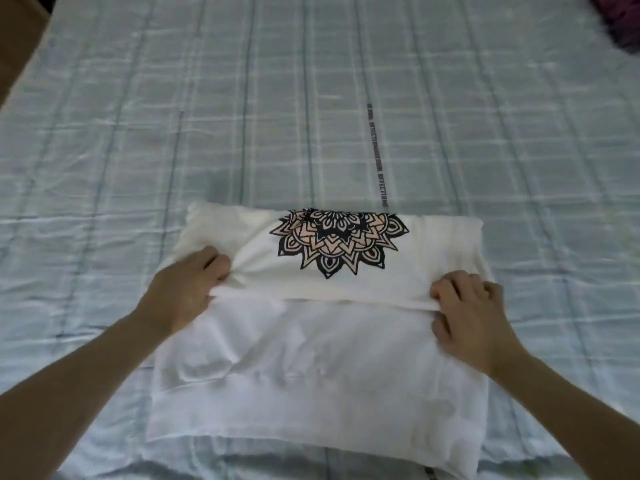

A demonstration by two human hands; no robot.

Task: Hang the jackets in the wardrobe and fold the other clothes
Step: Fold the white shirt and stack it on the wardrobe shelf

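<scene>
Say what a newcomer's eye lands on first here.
The black and pink mandala print on the white T-shirt, mid-frame on the checked bedspread. Then the left hand and right hand, gripping the shirt's folded edge at either end.

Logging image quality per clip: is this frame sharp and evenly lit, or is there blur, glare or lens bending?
Head view: soft even light, no glare; the white T-shirt with black mandala print reads clearly, the right hand shows slight motion blur, the dark purple item at the top right corner is smeared, and the pale blue checked bedspread's stripes bow from wide-angle distortion.
</scene>
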